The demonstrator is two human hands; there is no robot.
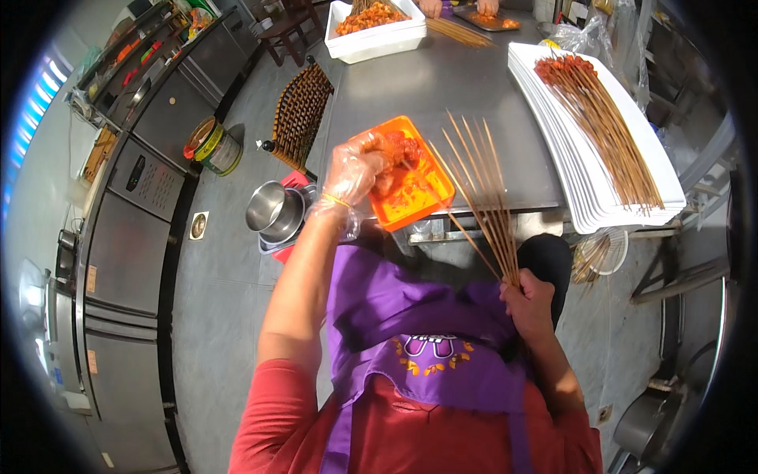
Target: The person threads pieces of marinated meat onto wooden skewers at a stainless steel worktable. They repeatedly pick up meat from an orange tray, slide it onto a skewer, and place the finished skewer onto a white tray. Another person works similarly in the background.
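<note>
My left hand (358,169) wears a clear plastic glove with a yellow band at the wrist. Its curled fingers grip red marinated meat (405,148) above an orange plastic tray (395,222), partly hiding the piece. Streaks of red sauce and a small pile of meat lie inside the tray, which reaches over the table's near edge. My bare right hand (528,302) is closed around the lower ends of a fanned bunch of bamboo skewers (488,201). One skewer slants away from the bunch, over the tray towards my left fingers; its tip is blurred.
On the steel table (385,83), stacked white trays (568,178) carry loaded meat skewers (598,130) at right. A white tub (379,50) of orange-red food stands at the far left. Beyond, another person's hand (488,7) touches a small tray (482,22). A woven chair (302,112) and steel pots (275,207) stand left.
</note>
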